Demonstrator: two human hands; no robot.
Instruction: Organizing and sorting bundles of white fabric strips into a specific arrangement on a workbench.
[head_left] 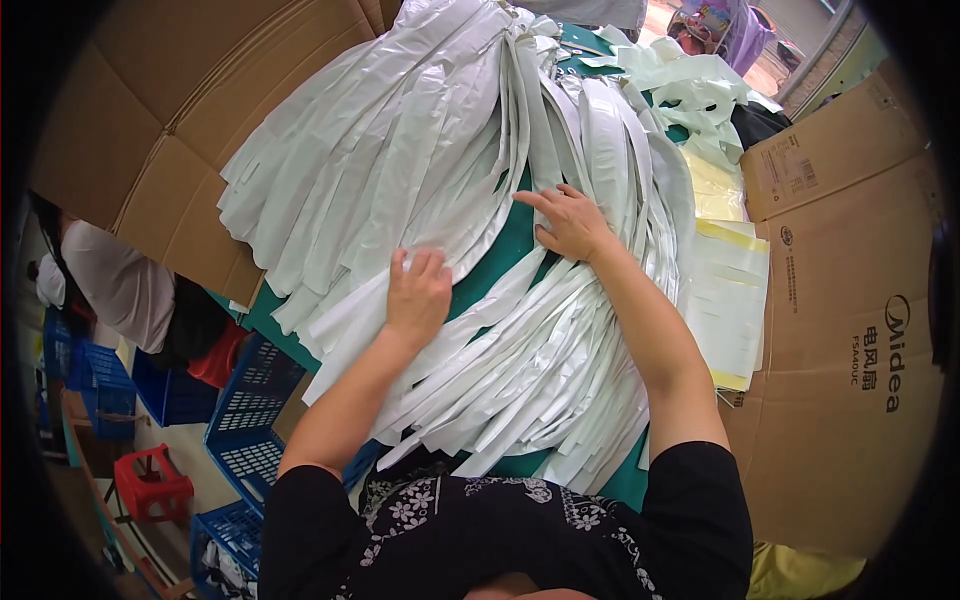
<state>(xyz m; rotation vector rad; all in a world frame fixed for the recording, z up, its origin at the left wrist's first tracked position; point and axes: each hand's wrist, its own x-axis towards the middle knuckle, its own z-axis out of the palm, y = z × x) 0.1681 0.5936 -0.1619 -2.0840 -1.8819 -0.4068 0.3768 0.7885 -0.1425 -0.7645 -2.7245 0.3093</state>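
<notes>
Long white glossy strips, like plastic or coated fabric, lie in a fanned pile point(340, 170) over a green table point(515, 245). My left hand point(418, 295) lies palm down on the lower edge of this fan, its fingers stretched forward and slightly blurred. Farther right, my right hand point(572, 225) rests on a second bundle of white strips point(612, 140), fingers apart and the index finger reaching left across the gap. Narrower strips point(540, 370) spread from below the right hand toward my body. Neither hand visibly grips a strip, though the right palm's underside is hidden.
Opened cardboard walls stand at left point(190, 120) and right point(840, 330). White and yellow sheets point(725, 300) lie beside the right wall. White offcuts point(695, 90) lie at the back. At lower left are blue crates point(245, 430), a red stool point(153, 483) and another person point(120, 265).
</notes>
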